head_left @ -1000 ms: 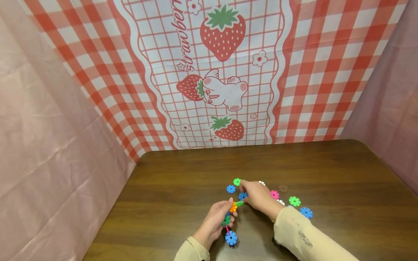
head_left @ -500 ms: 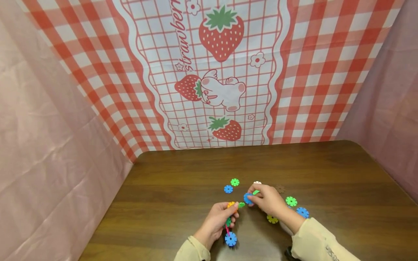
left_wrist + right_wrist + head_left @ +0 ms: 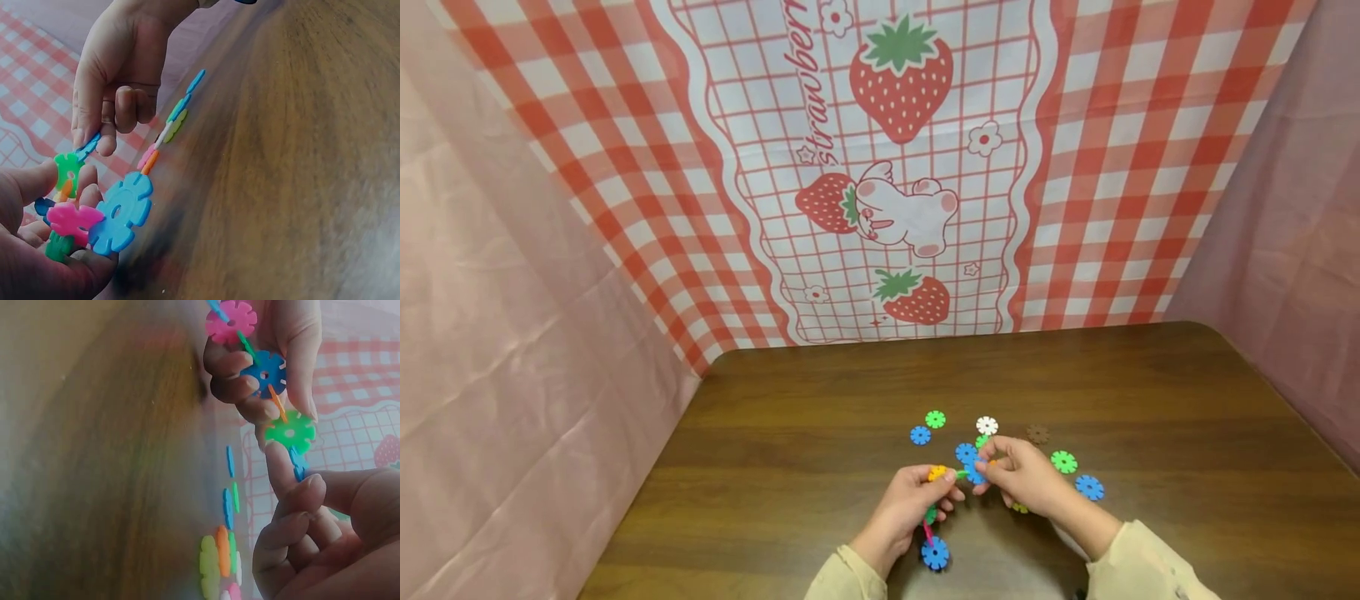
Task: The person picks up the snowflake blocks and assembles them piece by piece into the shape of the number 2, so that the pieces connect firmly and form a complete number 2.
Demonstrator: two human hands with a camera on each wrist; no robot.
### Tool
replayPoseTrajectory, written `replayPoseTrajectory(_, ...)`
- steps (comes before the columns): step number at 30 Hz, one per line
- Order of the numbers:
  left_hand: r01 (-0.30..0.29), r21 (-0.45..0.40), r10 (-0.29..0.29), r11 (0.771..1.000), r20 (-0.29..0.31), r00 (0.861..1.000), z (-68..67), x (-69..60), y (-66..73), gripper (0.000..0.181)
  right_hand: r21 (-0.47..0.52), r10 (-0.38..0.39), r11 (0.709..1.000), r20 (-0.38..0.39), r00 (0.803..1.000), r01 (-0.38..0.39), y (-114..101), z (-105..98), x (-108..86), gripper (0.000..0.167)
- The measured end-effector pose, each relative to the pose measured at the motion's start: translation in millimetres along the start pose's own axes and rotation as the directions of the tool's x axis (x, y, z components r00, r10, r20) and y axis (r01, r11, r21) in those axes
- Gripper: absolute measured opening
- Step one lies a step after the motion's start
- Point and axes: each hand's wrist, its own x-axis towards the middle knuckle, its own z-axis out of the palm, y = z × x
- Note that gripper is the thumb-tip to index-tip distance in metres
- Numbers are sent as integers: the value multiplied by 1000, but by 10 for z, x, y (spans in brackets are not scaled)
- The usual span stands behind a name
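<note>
My left hand (image 3: 906, 504) grips a chain of slotted plastic flower discs. In the left wrist view the chain has a large blue disc (image 3: 122, 212), a pink disc (image 3: 75, 220), a green disc (image 3: 59, 247) and a light green disc (image 3: 67, 172) at its upper end. An orange disc (image 3: 278, 403) and a darker blue disc (image 3: 265, 375) link between them in the right wrist view. My right hand (image 3: 1022, 479) pinches another blue disc (image 3: 298, 464) between thumb and index finger. Its edge meets the light green disc; how deep the slots engage cannot be told.
Loose discs lie on the brown table (image 3: 790, 433): a green one (image 3: 936, 419), a blue one (image 3: 921, 435), a white one (image 3: 987, 425), a brown one (image 3: 1037, 434) and several more near the right hand. A checked strawberry cloth (image 3: 902, 208) hangs behind.
The right hand has drawn back from the loose discs with a blue disc and brought it against the chain's light green end. The left hand has shifted slightly right, keeping its grip.
</note>
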Motion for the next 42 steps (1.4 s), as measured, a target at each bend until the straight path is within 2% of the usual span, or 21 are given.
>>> replayPoseTrajectory(5,-7,7,7,1000,0,1000,34,-9,-3,22,35,1,999,7,1000,-2,25,11,-12,15)
replayPoseTrajectory(11,3,-22,-3,1000,3,1000,73,1,-15,21,112,25,993,-2,1000,-25,17,52,-36,15)
replayPoseTrajectory(14,5,-26,-5,1000,10,1000,68,-5,-21,20,114,19,993,7,1000,-20,13,72,-43,15)
replayPoseTrajectory(20,29,-5,-29,1000,56,998,22,-16,3,24,42,-1,999,37,999,-1,26,80,-22,15)
replayPoseTrajectory(23,45,-5,-44,999,60,997,1,-11,16,26,-110,-64,992,-13,998,62,18,78,30,14)
replayPoseTrajectory(25,53,-13,-52,999,52,997,-12,-9,19,26,-259,-120,961,-80,990,96,-3,75,85,14)
replayPoseTrajectory(28,59,-23,-58,998,36,998,-37,-9,21,26,-469,-166,880,-154,974,76,-52,71,181,5)
replayPoseTrajectory(29,56,-21,-55,998,33,998,-47,-11,25,26,-512,-159,857,-156,975,58,-71,75,216,1)
replayPoseTrajectory(33,53,-8,-52,999,13,999,-79,-22,38,27,-675,-144,737,-128,981,20,-83,104,335,22)
replayPoseTrajectory(36,54,5,-54,999,-10,999,-92,-28,35,27,-741,-127,672,-115,985,0,-56,131,398,25)
replayPoseTrajectory(39,50,10,-50,999,-22,999,-106,-35,40,27,-749,-108,662,-115,987,-14,-48,143,421,25)
replayPoseTrajectory(42,40,0,-40,999,-16,999,-126,-40,52,29,-735,-105,678,-116,988,-14,-51,144,416,30)
